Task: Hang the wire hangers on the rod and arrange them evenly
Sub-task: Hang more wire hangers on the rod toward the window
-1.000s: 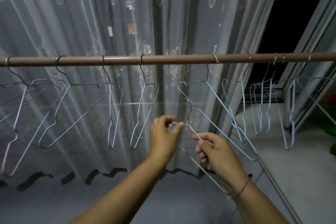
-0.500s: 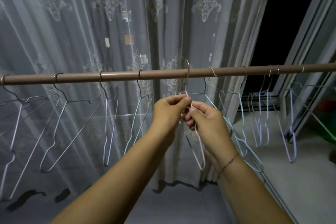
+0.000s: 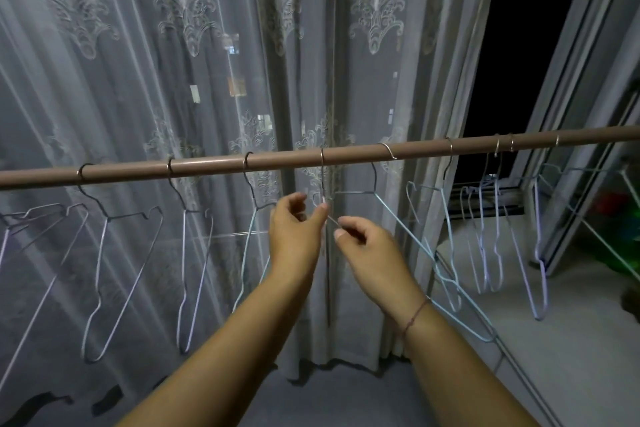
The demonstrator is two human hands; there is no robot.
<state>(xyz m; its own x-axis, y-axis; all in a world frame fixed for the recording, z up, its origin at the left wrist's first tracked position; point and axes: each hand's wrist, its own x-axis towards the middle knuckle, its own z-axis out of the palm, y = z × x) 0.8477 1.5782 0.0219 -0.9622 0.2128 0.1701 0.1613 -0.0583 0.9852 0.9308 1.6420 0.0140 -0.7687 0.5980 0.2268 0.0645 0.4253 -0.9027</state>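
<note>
One wire hanger [image 3: 322,180] on rod [image 3: 207,167], right hand [image 3: 367,246] pinching it, left hand [image 3: 294,232] half-open, seemingly touching

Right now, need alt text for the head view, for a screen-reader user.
Two bare hands work at a wire hanger hooked over a brown rod: the right hand pinches its wire, the left hand has its thumb at the neck. Along the rod on both sides hang other hangers, unevenly spaced, before a sheer lace curtain.

Wire hangers [image 3: 105,218] in a row on rod [image 3: 433,149], curtain [image 3: 173,80] behind. Left hand [image 3: 294,229] and right hand [image 3: 367,246] side by side under rod's middle, at middle hanger [image 3: 322,163].
</note>
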